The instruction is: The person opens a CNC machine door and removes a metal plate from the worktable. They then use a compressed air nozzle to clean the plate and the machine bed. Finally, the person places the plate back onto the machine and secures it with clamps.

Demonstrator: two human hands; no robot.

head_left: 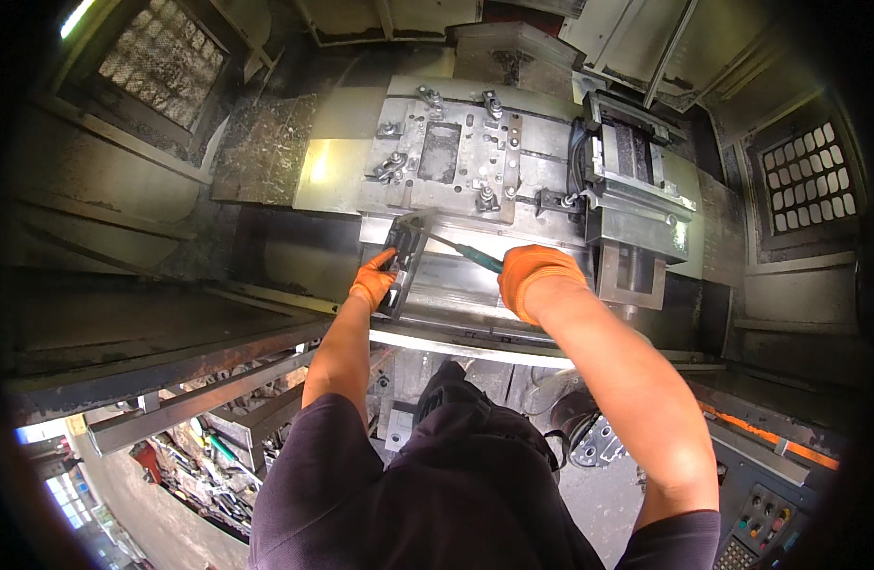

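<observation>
My left hand [372, 278], in an orange glove, grips a long dark metal part [399, 285] with slots or recesses. The part stands tilted at the front edge of the machine bed. My right hand [539, 278], gloved alike, is closed round a green-handled tool [477, 255]. Its thin shaft points left, and the tip reaches the upper end of the metal part; whether it touches, I cannot tell. Just beyond lies a metal fixture plate [465, 142] with a rectangular opening and several clamps.
A machine vise [636, 190] stands right of the plate. Machine walls with a left window [161, 62] and a right grille [809, 179] enclose the bed. Several tools [204, 470] lie on a bench at lower left. A control panel [764, 518] with buttons is at lower right.
</observation>
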